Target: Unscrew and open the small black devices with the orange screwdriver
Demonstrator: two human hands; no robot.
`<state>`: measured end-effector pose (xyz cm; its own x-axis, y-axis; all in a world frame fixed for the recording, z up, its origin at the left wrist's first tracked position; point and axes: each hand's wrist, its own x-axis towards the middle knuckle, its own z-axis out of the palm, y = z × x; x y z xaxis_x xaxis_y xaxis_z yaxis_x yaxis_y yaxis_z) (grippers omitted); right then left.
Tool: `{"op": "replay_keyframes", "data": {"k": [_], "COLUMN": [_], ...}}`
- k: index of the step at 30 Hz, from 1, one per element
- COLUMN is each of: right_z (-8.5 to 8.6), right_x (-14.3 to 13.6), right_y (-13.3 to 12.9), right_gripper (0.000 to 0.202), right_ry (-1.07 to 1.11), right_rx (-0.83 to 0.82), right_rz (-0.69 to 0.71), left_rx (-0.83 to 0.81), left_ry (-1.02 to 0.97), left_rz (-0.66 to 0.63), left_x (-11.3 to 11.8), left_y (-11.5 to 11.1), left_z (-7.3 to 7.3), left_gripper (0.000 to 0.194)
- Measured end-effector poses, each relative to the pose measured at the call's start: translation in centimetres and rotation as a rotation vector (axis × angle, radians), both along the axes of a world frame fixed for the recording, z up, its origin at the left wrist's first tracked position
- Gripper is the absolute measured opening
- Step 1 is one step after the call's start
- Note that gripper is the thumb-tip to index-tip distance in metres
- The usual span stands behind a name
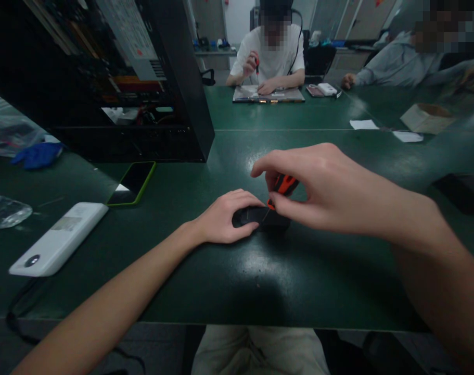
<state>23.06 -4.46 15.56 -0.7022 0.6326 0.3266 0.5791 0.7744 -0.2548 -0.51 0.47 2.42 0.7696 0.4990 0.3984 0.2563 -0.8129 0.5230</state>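
Observation:
A small black oblong device (pixel 278 223) lies on the green table in front of me. My left hand (pixel 231 216) wraps around its left end, thumb on the near side and fingers on the far side. In my right hand (pixel 310 185) is a screwdriver (pixel 285 185) with an orange and black handle, gripped between thumb and fingers. Its thin shaft slants down and to the left onto the top of the device. Whether the tip sits in a screw is too small to tell.
A tall black open-fronted case (pixel 197 120) stands at the back left. Left of me lie a phone with a green edge (pixel 133 182), a white power bank (pixel 61 239) and a blue glove (pixel 37 155). A black object (pixel 463 192) rests at right. Across the table a person (pixel 276 57) also holds a screwdriver.

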Motion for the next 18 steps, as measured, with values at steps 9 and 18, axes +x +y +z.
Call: {"op": "replay_keyframes", "data": {"k": [9, 18], "right_z": [-0.3, -1.1], "right_x": [-0.2, -0.3], "right_y": [0.1, 1.1], "right_gripper": [0.033, 0.030], "right_ry": [-0.021, -0.037], "right_rx": [0.042, 0.125], "right_rz": [-0.069, -0.196], "left_rx": [0.023, 0.070], "left_ry": [0.008, 0.066], "left_rz": [0.003, 0.014], "left_x": [-0.1, -0.3], "left_y": [0.1, 0.0], "left_z": [-0.3, -0.2], "left_gripper": [0.035, 0.038]}}
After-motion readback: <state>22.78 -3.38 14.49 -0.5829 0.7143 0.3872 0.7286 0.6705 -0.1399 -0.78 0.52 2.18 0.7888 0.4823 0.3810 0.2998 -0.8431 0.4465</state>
